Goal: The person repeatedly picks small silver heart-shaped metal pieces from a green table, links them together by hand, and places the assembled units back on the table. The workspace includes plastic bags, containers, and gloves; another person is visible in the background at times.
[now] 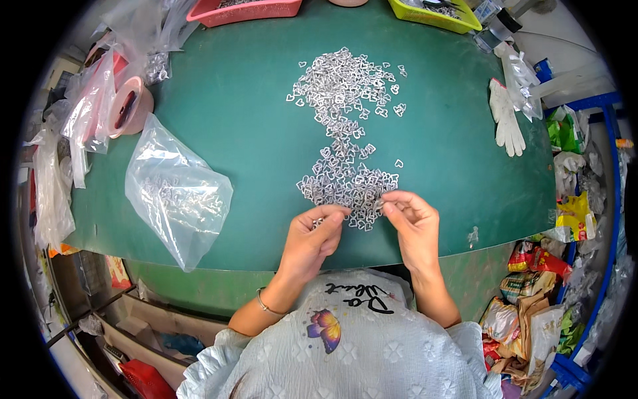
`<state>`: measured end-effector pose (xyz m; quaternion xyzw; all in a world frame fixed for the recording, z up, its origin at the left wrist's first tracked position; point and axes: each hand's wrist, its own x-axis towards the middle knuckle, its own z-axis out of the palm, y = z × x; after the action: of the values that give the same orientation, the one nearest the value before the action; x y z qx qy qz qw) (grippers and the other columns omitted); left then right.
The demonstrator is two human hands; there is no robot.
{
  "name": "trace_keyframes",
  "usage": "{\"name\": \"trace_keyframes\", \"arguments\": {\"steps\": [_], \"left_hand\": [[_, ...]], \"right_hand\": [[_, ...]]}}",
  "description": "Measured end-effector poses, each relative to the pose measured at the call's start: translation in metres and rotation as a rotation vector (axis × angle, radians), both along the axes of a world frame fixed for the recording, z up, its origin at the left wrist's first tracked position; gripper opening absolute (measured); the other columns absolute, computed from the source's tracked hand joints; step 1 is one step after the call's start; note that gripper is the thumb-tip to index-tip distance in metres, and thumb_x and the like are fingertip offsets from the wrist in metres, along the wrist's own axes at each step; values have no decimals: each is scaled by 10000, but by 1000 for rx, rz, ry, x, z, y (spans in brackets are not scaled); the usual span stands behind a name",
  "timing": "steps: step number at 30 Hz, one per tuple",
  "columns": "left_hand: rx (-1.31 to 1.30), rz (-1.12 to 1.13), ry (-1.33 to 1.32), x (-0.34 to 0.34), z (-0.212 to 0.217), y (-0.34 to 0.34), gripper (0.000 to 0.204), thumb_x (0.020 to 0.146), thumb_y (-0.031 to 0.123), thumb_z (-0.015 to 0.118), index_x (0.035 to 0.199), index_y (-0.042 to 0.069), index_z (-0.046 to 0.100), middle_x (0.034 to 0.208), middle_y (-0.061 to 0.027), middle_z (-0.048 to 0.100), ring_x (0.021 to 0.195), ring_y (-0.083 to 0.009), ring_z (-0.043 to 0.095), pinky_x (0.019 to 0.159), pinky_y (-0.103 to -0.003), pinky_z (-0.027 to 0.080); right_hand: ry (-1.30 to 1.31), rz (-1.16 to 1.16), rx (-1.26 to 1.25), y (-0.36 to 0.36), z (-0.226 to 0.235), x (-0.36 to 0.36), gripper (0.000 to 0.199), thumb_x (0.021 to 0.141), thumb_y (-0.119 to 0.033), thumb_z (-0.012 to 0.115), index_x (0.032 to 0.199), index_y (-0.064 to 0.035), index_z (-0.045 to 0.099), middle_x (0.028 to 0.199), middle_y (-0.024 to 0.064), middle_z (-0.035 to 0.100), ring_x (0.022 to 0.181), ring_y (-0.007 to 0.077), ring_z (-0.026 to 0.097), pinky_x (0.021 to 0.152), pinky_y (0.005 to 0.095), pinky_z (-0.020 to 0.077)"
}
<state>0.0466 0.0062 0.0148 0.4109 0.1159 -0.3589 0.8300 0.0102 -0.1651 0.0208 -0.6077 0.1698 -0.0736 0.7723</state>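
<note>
Many small silver heart-shaped metal rings lie on the green table in a far pile (342,76) and a near pile (342,183), joined by a narrow trail. At the near pile's left front edge, my left hand (312,241) is closed, thumb against forefinger. A few heart-shaped rings show between its curled fingers. My right hand (415,226) is across from it at the pile's right edge. Its thumb and forefinger pinch what looks like one heart-shaped ring. To the left lies a clear plastic bag (176,189) with more silver pieces inside.
A pink bowl (133,110) and loose plastic bags (86,106) crowd the table's left side. Along the far edge stand a red tray (246,12) and a yellow-green tray (435,16). A white glove (506,120) lies at the right, near a blue rack (615,173).
</note>
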Motion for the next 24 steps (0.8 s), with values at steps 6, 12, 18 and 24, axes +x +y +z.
{"name": "trace_keyframes", "arguments": {"steps": [6, 12, 18, 24], "left_hand": [[297, 5, -600, -5, 20, -6, 320, 694, -14, 699, 1007, 14, 634, 594, 49, 443, 560, -31, 394, 547, -193, 357], [444, 0, -907, -3, 31, -5, 235, 634, -22, 726, 861, -9, 666, 543, 14, 456, 523, -55, 403, 488, -218, 305], [388, 1, -888, -4, 33, -3, 249, 665, -1, 713, 910, 13, 676, 560, -6, 472, 523, -69, 419, 489, -221, 335], [336, 14, -854, -5, 33, -2, 248, 665, -2, 716, 909, 10, 674, 561, -4, 481, 521, -63, 417, 489, -217, 334]], "right_hand": [[38, 123, 304, 11, 18, -11, 146, 821, 17, 597, 966, 23, 608, 922, 61, 619, 830, 96, 557, 740, 225, 442], [12, 180, 287, 13, 27, -17, 139, 817, 32, 589, 955, 32, 607, 920, 67, 618, 838, 114, 558, 757, 247, 441], [-152, 218, 52, 13, 33, -17, 191, 727, 112, 616, 907, 50, 614, 887, 100, 617, 863, 190, 551, 777, 303, 431], [-157, 236, -52, 12, 36, -16, 200, 702, 130, 619, 884, 47, 620, 871, 109, 615, 867, 203, 546, 779, 311, 428]]}}
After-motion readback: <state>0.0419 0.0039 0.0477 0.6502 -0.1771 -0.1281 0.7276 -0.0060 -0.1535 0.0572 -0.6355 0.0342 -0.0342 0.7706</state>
